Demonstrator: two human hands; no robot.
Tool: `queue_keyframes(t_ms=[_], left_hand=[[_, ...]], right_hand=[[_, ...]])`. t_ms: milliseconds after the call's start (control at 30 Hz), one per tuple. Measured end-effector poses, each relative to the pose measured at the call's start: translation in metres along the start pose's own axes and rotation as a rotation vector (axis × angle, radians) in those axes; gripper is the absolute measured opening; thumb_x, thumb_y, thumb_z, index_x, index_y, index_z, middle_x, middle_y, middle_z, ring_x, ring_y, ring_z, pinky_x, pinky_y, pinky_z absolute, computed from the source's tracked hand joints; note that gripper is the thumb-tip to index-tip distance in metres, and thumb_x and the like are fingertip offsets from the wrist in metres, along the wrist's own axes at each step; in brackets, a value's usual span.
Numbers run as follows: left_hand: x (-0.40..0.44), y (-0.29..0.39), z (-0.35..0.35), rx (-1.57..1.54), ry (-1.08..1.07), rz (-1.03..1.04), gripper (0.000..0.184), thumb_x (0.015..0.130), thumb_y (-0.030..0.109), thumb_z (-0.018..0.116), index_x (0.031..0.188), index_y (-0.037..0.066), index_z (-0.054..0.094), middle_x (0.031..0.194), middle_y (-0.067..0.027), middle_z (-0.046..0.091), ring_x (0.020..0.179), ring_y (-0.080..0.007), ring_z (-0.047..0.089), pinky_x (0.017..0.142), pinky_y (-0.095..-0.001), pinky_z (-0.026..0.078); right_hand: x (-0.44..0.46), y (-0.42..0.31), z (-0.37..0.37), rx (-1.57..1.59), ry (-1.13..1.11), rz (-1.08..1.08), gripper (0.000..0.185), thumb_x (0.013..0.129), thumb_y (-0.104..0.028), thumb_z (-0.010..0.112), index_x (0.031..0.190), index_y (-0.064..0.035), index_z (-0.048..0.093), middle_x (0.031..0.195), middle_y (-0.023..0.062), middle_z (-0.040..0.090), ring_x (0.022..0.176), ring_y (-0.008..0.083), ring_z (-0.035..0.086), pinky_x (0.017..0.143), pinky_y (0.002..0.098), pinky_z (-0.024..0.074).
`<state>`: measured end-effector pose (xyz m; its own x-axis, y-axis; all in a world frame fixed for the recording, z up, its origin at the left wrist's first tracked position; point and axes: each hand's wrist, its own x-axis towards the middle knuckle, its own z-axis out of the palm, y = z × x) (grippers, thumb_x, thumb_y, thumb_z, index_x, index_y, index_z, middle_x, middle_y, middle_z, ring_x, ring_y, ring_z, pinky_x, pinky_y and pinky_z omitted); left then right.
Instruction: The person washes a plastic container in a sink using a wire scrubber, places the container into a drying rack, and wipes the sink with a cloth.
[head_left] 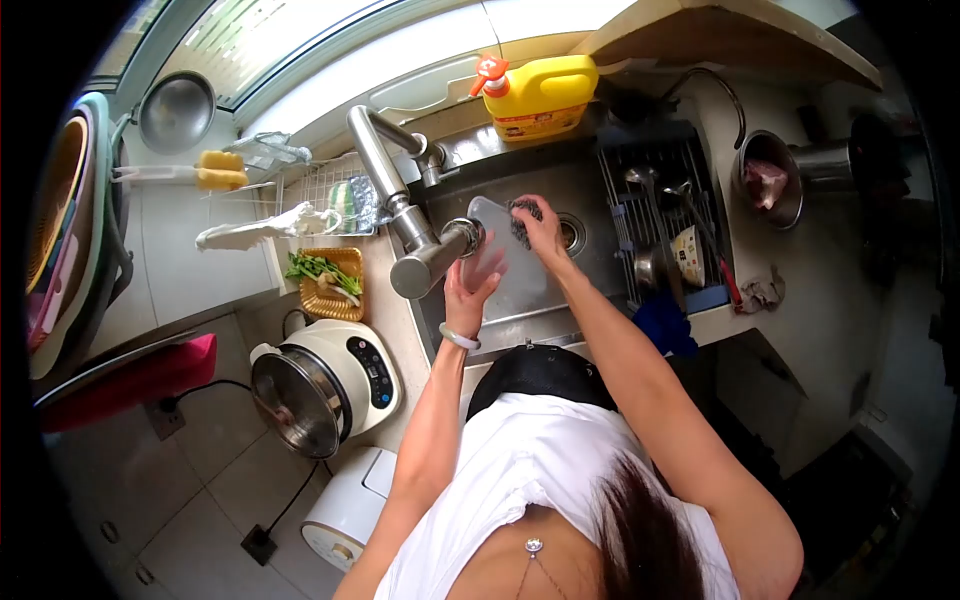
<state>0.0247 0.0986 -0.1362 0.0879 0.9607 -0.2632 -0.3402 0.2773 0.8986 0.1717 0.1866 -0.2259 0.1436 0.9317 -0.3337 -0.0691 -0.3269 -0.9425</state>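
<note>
A clear, translucent plastic piece (497, 218) is over the steel sink (590, 200), beside the faucet head (462, 238). My left hand (470, 295) holds it from the near left side, its fingers seen partly through the plastic. A pale bangle is on that wrist. In my right hand (542, 228) is a dark scrubber (524, 212), gripped by the fingers and pressed near the plastic's right edge. The drain (571, 234) lies just right of that hand. The faucet (378, 165) arches in from the back left.
Behind the sink stands a yellow bottle (545, 90) with a red pump. A dish rack (665, 215) with ladles and a bowl is at the right. Greens lie in a basket (322, 305) at the left, above a cooker (350, 375). A pot (792, 190) holds meat.
</note>
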Motion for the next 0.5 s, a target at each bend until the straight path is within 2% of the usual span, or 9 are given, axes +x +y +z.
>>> queue_keyframes(t_ms=[33, 100, 200, 267, 333, 400, 467, 500], left_hand=[[0.0, 0.002, -0.001, -0.01, -0.01, -0.015, 0.079, 0.081, -0.012, 0.061, 0.148, 0.012, 0.026, 0.147, -0.0133, 0.037, 0.128, -0.0335, 0.046, 0.104, -0.0466, 0.044], [-0.006, 0.001, -0.006, -0.047, -0.017, -0.05, 0.081, 0.079, -0.014, 0.06, 0.148, 0.012, 0.027, 0.146, -0.013, 0.037, 0.13, -0.0344, 0.044, 0.105, -0.0468, 0.043], [0.003, 0.009, -0.009, -0.061, -0.079, -0.041, 0.078, 0.077, -0.016, 0.06, 0.145, 0.006, 0.029, 0.146, -0.0135, 0.038, 0.128, -0.0325, 0.046, 0.103, -0.0433, 0.046], [0.008, 0.018, -0.016, -0.006, -0.169, -0.168, 0.084, 0.077, -0.017, 0.059, 0.148, 0.012, 0.026, 0.145, -0.0116, 0.038, 0.13, -0.0351, 0.044, 0.104, -0.0491, 0.045], [0.018, 0.014, -0.018, 0.029, -0.19, -0.234, 0.086, 0.074, -0.02, 0.056, 0.148, 0.012, 0.026, 0.146, -0.0115, 0.037, 0.13, -0.0356, 0.044, 0.102, -0.0487, 0.047], [0.022, 0.008, -0.019, 0.065, -0.214, -0.299, 0.088, 0.072, -0.023, 0.053, 0.148, 0.011, 0.026, 0.147, -0.0113, 0.035, 0.13, -0.0361, 0.044, 0.1, -0.0482, 0.049], [0.026, -0.001, -0.019, -0.119, -0.073, -0.312, 0.09, 0.066, -0.027, 0.045, 0.146, 0.01, 0.027, 0.147, -0.011, 0.033, 0.13, -0.0375, 0.044, 0.096, -0.0459, 0.052], [0.027, -0.002, -0.019, -0.12, -0.074, -0.315, 0.09, 0.066, -0.027, 0.045, 0.146, 0.01, 0.027, 0.147, -0.011, 0.033, 0.13, -0.0375, 0.044, 0.096, -0.0459, 0.052]], right_hand=[[0.002, -0.004, -0.002, -0.004, -0.003, -0.002, 0.028, 0.077, -0.018, 0.067, 0.102, -0.0055, 0.062, 0.091, 0.0087, 0.066, 0.086, 0.0182, 0.062, 0.079, 0.031, 0.0487], [-0.001, -0.011, -0.005, -0.088, -0.016, -0.184, 0.027, 0.075, -0.016, 0.067, 0.099, -0.0059, 0.061, 0.088, 0.0078, 0.064, 0.082, 0.0181, 0.06, 0.077, 0.0307, 0.048], [0.0, -0.027, -0.006, -0.087, -0.013, -0.233, 0.025, 0.074, -0.015, 0.067, 0.097, -0.0059, 0.06, 0.086, 0.0076, 0.063, 0.08, 0.0178, 0.059, 0.075, 0.0313, 0.0479], [-0.004, -0.03, -0.004, -0.095, -0.01, -0.269, 0.025, 0.074, -0.015, 0.066, 0.097, -0.0058, 0.06, 0.085, 0.0076, 0.062, 0.079, 0.0178, 0.059, 0.075, 0.0315, 0.048], [-0.009, -0.032, -0.001, -0.187, -0.078, -0.339, 0.026, 0.075, -0.015, 0.066, 0.098, -0.0054, 0.06, 0.083, 0.0073, 0.061, 0.078, 0.0173, 0.059, 0.074, 0.0312, 0.0482], [-0.013, -0.031, 0.006, -0.129, -0.055, -0.329, 0.025, 0.076, -0.014, 0.066, 0.098, -0.0051, 0.06, 0.082, 0.007, 0.061, 0.077, 0.0173, 0.059, 0.074, 0.031, 0.0484], [-0.013, -0.03, 0.007, -0.069, -0.028, -0.324, 0.024, 0.076, -0.014, 0.066, 0.098, -0.0049, 0.06, 0.08, 0.0067, 0.061, 0.077, 0.0173, 0.059, 0.074, 0.0309, 0.0485], [-0.016, -0.035, 0.002, -0.087, -0.11, -0.264, 0.026, 0.077, -0.012, 0.065, 0.101, -0.0041, 0.059, 0.088, 0.0063, 0.061, 0.084, 0.0168, 0.058, 0.08, 0.03, 0.0469]])
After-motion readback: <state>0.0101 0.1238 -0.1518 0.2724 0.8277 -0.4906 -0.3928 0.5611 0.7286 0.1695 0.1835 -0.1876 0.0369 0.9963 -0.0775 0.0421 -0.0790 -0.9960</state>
